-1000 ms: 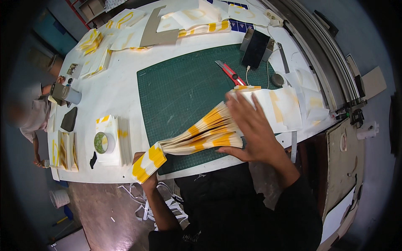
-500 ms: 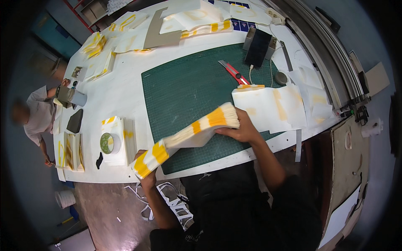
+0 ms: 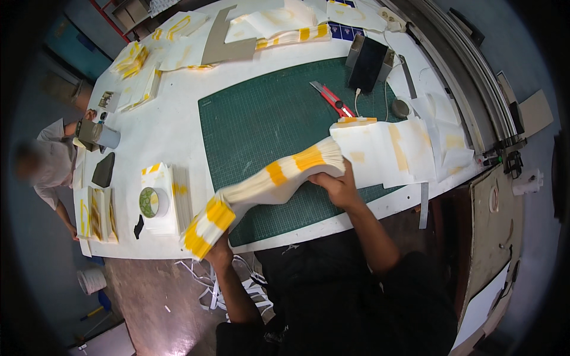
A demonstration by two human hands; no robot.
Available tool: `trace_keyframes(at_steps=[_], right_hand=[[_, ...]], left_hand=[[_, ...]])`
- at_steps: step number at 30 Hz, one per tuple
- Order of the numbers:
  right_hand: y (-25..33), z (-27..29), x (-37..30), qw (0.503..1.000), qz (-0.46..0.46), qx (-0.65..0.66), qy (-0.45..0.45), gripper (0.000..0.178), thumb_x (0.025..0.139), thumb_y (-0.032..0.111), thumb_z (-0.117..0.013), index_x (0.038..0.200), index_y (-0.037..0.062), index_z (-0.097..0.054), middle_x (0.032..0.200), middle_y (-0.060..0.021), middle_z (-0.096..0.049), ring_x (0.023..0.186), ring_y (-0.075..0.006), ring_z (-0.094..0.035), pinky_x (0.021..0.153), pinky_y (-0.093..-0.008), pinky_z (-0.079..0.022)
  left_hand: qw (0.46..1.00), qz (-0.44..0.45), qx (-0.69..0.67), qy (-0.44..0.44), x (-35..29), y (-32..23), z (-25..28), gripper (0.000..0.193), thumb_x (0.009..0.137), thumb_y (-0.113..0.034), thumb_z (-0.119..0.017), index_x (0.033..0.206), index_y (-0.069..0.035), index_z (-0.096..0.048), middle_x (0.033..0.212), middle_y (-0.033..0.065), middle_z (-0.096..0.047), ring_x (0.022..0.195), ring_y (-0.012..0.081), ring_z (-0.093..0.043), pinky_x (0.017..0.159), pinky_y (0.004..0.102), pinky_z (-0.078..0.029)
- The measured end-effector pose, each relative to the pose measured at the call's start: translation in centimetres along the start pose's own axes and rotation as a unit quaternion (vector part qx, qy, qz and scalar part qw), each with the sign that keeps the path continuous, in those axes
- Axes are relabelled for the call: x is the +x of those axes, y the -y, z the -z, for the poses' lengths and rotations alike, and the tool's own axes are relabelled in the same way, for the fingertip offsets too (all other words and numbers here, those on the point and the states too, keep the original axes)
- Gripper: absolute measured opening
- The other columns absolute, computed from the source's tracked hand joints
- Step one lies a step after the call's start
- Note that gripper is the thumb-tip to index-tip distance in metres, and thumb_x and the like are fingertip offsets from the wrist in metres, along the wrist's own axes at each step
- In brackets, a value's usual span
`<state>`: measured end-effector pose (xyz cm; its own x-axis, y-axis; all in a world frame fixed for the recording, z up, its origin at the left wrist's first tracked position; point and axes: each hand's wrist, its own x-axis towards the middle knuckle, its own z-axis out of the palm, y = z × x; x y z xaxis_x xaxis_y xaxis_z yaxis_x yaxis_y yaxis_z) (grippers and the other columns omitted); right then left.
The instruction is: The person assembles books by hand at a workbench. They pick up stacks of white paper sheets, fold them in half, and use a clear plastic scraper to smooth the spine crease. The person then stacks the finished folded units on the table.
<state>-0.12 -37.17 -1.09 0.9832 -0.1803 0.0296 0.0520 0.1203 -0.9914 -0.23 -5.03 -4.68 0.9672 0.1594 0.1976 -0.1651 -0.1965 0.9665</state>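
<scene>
A thick stack of paper sheets (image 3: 279, 172), its edge banded in yellow, is held in the air between both hands and bends in a wave. At its lower left end my left hand (image 3: 219, 249) is closed round it, with most of the fingers hidden behind the paper. My right hand (image 3: 339, 185) grips the upper right end, thumb on the near side. Beneath the stack lies a green cutting mat (image 3: 255, 113). On the mat's far right part rests a red utility knife (image 3: 334, 101), near a dark phone (image 3: 366, 65) propped on a metal block.
Loose yellow-stained white sheets (image 3: 386, 151) lie right of the mat. A tape roll (image 3: 153, 202) sits on another paper stack at the left. More stacks and a grey L-shaped board (image 3: 222, 44) occupy the far side. Another person (image 3: 53, 160) stands at the left edge.
The stack has gone from nearly straight to more strongly bent, its middle arching upward. My left hand has shifted slightly right and down; both hands keep hold.
</scene>
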Motion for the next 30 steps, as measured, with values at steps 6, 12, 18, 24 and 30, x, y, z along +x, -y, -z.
trace_keyframes(at_steps=[6,12,18,24,30], right_hand=[[-2.3,0.3,0.0,1.0,-0.023,-0.018,0.006,0.052,0.083,-0.001,-0.065,0.133,-0.0018,-0.056,0.117,-0.012,-0.069,0.109,-0.0216,-0.066,0.098,-0.0348,-0.05],[-2.0,0.7,-1.0,0.998,-0.016,-0.053,0.016,0.051,0.082,-0.004,-0.066,0.133,-0.0019,-0.057,0.12,-0.0127,-0.068,0.113,-0.0209,-0.065,0.101,-0.0348,-0.049],[-3.8,0.1,-1.3,0.995,-0.049,-0.086,0.0,0.045,0.085,-0.003,-0.068,0.129,-0.0014,-0.059,0.119,-0.0125,-0.069,0.113,-0.0221,-0.066,0.1,-0.0355,-0.049],[-4.8,0.7,-1.5,0.99,-0.042,-0.134,0.027,0.042,0.087,0.001,-0.072,0.127,-0.0006,-0.061,0.116,-0.0124,-0.071,0.108,-0.0231,-0.068,0.096,-0.0363,-0.052],[0.6,1.8,0.1,0.988,-0.065,-0.102,0.094,0.05,0.081,0.007,-0.069,0.129,-0.0044,-0.06,0.114,-0.015,-0.072,0.105,-0.023,-0.068,0.095,-0.0353,-0.051]], left_hand=[[0.998,-0.046,0.027,-0.039,-0.4,-0.5,-2.2,0.028,0.092,-0.013,-0.074,0.115,0.0,-0.063,0.104,0.0092,-0.064,0.097,0.0218,-0.062,0.089,0.0348,-0.049],[0.992,0.015,0.104,0.063,-0.1,0.9,1.6,0.052,0.087,-0.01,-0.08,0.132,-0.001,-0.055,0.129,0.0123,-0.059,0.116,0.0269,-0.058,0.105,0.0389,-0.043],[0.995,0.021,0.095,0.017,-0.2,1.3,0.0,0.046,0.089,-0.006,-0.076,0.131,0.0,-0.06,0.126,0.0126,-0.064,0.114,0.026,-0.061,0.101,0.0388,-0.047],[0.978,-0.071,0.183,0.07,-0.1,4.1,1.4,0.048,0.087,-0.005,-0.077,0.132,0.0,-0.061,0.13,0.0142,-0.064,0.118,0.0269,-0.061,0.103,0.0406,-0.048],[0.995,0.023,0.07,0.071,3.4,-5.8,0.0,0.035,0.087,-0.013,-0.079,0.115,0.004,-0.068,0.105,0.0157,-0.074,0.095,0.0221,-0.071,0.087,0.0324,-0.054]])
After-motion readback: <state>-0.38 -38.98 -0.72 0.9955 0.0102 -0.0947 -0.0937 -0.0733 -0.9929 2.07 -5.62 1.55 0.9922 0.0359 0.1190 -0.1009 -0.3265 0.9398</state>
